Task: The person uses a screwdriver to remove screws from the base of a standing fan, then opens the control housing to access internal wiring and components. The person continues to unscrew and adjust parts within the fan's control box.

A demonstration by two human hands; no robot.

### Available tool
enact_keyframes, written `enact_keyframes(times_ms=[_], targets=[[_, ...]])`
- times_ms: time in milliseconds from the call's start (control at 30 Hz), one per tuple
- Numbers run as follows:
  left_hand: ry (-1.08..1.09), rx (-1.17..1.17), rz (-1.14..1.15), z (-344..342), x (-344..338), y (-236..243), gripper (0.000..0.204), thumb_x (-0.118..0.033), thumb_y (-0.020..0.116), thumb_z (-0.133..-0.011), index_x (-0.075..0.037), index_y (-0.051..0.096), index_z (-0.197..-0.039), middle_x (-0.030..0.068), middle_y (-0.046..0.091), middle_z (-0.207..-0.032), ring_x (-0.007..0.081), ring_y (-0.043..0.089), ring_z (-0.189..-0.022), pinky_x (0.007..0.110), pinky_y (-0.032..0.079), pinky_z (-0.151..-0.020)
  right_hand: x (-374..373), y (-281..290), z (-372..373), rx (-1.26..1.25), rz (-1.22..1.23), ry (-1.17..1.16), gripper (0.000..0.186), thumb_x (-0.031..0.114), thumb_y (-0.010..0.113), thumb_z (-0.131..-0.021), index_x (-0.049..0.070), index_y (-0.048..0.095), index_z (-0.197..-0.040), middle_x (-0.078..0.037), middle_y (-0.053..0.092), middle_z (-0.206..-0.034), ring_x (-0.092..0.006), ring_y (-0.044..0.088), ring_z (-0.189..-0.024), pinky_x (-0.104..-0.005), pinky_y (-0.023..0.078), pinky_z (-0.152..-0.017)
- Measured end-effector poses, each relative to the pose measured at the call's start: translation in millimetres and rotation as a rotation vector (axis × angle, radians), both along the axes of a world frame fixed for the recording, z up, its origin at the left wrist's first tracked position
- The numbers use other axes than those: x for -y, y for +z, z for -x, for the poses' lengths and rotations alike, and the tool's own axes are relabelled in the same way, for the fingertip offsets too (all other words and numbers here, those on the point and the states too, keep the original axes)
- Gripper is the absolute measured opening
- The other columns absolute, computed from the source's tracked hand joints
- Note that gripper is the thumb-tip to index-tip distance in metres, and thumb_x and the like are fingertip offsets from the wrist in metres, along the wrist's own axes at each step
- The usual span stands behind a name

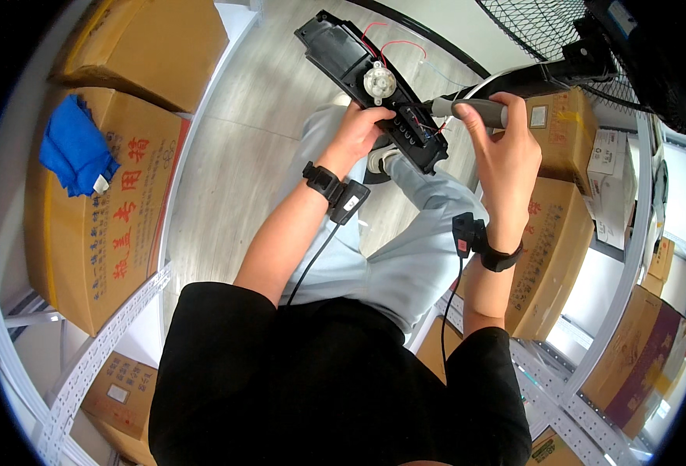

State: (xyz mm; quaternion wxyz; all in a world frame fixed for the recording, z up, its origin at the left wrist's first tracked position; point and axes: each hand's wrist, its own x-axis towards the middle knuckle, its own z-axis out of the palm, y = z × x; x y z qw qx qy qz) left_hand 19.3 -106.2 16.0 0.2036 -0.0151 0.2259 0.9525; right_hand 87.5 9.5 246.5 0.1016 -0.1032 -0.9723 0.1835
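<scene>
A long black plastic housing (pixel 335 58), its inside facing up, is tilted in front of me. My left hand (pixel 358 128) grips its near edge, thumb on top. On the housing sits a round whitish motor-like part (pixel 379 81), with thin red wires (pixel 405 43) looping off the far side. My right hand (pixel 510 144) wraps its fingers round a grey-handled screwdriver (pixel 483 113), which points left across the housing. A small circuit area with wires (pixel 421 123) lies just below the tool. Where the screwdriver's tip rests I cannot tell.
A black fan pole (pixel 529 80) and a wire fan guard (pixel 533 27) stand at the far right. Cardboard boxes (pixel 137 54) fill white metal shelves (pixel 118 349) on both sides. A blue cloth (pixel 77 146) lies on a left box. Cables hang from both wristbands.
</scene>
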Motion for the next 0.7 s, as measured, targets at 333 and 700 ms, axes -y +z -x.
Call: enact_keyframes(times_ms=[333, 700], targets=[[0.004, 0.011, 0.016, -1, -1, -1, 0.043, 0.012, 0.059, -0.078, -0.003, 0.058, -0.118, 0.0076, 0.064, -0.109, 0.0235, 0.063, -0.099, 0.038, 0.052, -0.084, -2, 1, -1, 0.018, 0.032, -0.002, 0.033, 0.009, 0.072, -0.083, 0.007, 0.056, -0.112, -0.011, 0.066, -0.102, -0.0232, 0.067, -0.087, -0.0322, 0.056, -0.068], [0.002, 0.028, 0.022, 0, -1, 1, 0.039, 0.011, 0.059, -0.078, -0.002, 0.059, -0.116, 0.0084, 0.065, -0.106, 0.0235, 0.064, -0.096, 0.038, 0.052, -0.084, -7, -7, 1, -0.059, 0.072, 0.012, 0.029, 0.022, 0.079, -0.081, 0.007, 0.062, -0.099, -0.008, 0.069, -0.080, -0.0192, 0.067, -0.067, -0.0276, 0.052, -0.061]])
